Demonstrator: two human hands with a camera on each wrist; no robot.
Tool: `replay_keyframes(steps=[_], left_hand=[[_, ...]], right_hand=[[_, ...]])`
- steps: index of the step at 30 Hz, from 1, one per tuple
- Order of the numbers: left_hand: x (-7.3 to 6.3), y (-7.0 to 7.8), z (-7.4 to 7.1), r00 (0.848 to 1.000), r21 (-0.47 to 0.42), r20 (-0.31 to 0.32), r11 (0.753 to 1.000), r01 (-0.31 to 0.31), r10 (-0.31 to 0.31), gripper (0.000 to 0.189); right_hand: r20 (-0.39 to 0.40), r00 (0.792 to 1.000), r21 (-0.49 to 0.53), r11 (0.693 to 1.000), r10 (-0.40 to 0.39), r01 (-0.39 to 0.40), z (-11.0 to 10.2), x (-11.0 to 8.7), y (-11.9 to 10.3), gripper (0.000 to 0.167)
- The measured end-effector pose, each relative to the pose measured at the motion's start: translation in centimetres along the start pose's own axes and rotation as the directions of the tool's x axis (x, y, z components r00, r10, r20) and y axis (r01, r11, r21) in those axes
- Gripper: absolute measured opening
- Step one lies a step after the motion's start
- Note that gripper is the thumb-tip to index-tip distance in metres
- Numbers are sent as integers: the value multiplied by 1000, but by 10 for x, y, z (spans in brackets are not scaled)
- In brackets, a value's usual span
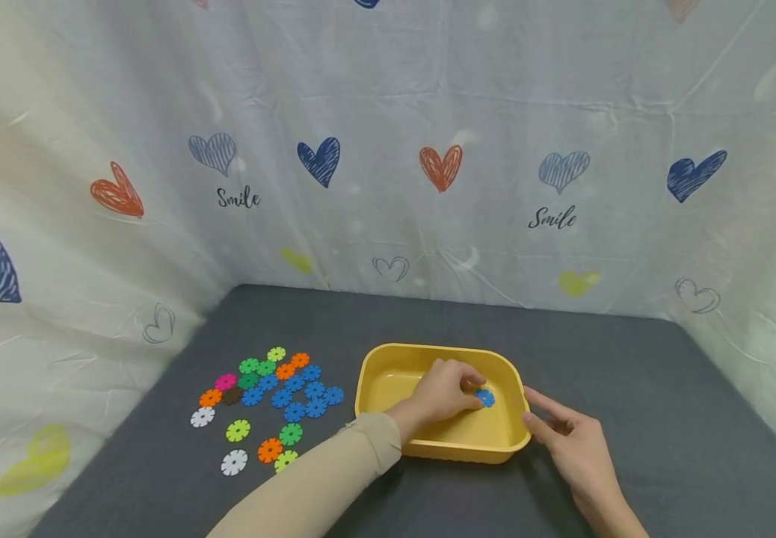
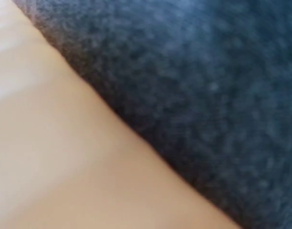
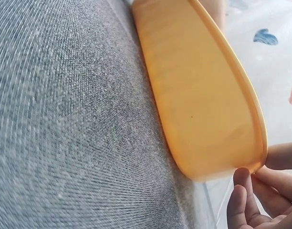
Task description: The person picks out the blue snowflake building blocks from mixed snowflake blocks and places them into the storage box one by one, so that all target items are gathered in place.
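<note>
A yellow plastic basin (image 1: 465, 452) stands on the dark tablecloth. Reaching inside it, my left hand (image 1: 443, 390) has thumb and forefinger at the edge of a small blue notched plastic disc (image 1: 485, 397) and appears to pinch it. My right hand (image 1: 573, 441) holds the basin's right end, thumb and fingers at the rim. From the right wrist view, the fingers of the right hand (image 3: 267, 191) meet the corner of the basin (image 3: 203, 95). Only a blurred beige sleeve (image 2: 79, 157) shows in the left wrist view; the left hand is out of sight there.
Left of the basin lie loose notched discs: several blue discs (image 1: 294, 411), orange discs (image 1: 270, 450), green discs (image 1: 290, 433) and white discs (image 1: 234, 462), plus a pink disc (image 1: 225, 382) and a brown disc (image 1: 232, 395). A heart-printed curtain (image 1: 388, 187) surrounds the table.
</note>
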State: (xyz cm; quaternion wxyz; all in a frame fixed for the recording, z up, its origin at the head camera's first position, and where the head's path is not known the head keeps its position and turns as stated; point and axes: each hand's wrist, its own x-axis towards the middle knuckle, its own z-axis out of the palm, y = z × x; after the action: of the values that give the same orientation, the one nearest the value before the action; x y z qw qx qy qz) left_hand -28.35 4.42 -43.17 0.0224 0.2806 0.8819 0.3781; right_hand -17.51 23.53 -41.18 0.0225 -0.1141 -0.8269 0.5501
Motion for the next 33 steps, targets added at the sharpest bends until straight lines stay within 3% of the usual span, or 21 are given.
replay_keyframes(steps=[4, 10, 33], left_hand=[[0, 0, 3, 1000, 27, -8, 1000, -13, 14, 26], [1, 3, 6, 1000, 40, -12, 999, 15, -14, 21], [1, -1, 6, 999, 24, -37, 999, 24, -23, 20]], right_hand=[[2, 1000, -1, 1000, -1, 1, 0, 0, 1, 48], [5, 1000, 3, 1000, 5, -5, -1, 0, 3, 49], [1, 1000, -8, 1000, 4, -4, 0, 1, 1, 49]])
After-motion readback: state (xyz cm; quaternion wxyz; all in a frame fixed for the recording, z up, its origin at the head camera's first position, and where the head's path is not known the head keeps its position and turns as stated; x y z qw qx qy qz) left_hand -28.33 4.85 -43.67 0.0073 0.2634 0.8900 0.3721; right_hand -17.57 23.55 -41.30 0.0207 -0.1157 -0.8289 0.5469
